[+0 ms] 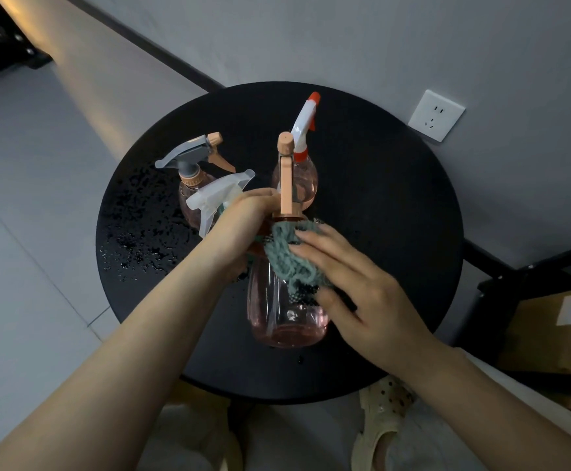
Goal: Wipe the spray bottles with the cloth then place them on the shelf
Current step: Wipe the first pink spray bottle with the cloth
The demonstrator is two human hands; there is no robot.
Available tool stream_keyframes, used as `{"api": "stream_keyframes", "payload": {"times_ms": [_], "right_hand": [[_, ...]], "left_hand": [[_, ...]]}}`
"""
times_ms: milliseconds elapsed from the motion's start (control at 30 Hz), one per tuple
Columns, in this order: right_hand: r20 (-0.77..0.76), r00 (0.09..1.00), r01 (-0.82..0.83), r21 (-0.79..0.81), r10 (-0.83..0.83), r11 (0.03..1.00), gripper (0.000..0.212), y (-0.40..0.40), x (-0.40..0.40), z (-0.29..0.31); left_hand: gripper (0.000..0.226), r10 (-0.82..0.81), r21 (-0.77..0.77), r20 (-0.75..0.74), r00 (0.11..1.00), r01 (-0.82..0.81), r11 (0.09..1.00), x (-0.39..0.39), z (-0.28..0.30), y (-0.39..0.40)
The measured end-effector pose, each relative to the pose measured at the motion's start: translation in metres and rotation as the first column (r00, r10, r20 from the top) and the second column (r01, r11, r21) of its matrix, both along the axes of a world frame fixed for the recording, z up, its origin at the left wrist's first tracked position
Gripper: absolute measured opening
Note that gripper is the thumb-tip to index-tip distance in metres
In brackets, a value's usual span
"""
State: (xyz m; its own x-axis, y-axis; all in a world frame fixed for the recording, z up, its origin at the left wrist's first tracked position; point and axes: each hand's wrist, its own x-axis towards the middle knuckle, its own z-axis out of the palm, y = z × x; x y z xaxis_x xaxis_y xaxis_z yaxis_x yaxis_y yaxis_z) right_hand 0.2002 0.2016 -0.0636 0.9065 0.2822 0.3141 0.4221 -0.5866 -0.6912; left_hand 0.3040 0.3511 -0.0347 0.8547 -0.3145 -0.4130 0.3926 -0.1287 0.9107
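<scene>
I hold a pink see-through spray bottle with a peach pump head above the round black table. My left hand grips its neck just under the head. My right hand presses a teal cloth against the bottle's shoulder. Behind stand three other bottles: one with a grey and peach trigger, one with a clear white trigger partly hidden by my left hand, and a pink one with a white and red trigger.
Water drops cover the table's left side. A white wall socket is on the wall at the right. A black shelf frame with a cardboard box stands at the right. My feet in sandals show below the table.
</scene>
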Motion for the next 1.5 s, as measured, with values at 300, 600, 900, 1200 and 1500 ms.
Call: {"api": "stream_keyframes", "payload": {"times_ms": [300,600,900,1200,1500], "right_hand": [[0.351,0.897,-0.119,-0.392,0.268,0.912,0.038,-0.012,-0.01,-0.001],[-0.031,0.999,0.028,0.038,-0.027,0.999,0.046,-0.005,-0.001,0.002],[0.229,0.934,-0.183,-0.35,0.274,0.919,0.041,0.0,-0.007,0.004],[0.183,0.93,-0.237,-0.369,0.319,0.899,0.036,-0.001,-0.002,0.002],[-0.12,0.993,0.011,0.06,-0.003,0.998,0.046,-0.001,0.006,0.003]], "left_hand": [[0.035,0.183,-0.073,-0.014,0.983,-0.184,0.98,0.003,0.008,0.003],[0.021,-0.053,-0.142,-0.066,0.996,0.043,0.989,-0.007,0.003,-0.008],[0.022,0.042,-0.077,-0.067,0.997,-0.047,0.996,-0.001,0.001,-0.005],[0.019,0.013,-0.032,-0.022,1.0,-0.014,0.999,-0.003,-0.005,-0.007],[0.02,-0.027,0.009,-0.008,1.0,0.027,1.0,-0.005,-0.009,-0.009]]}}
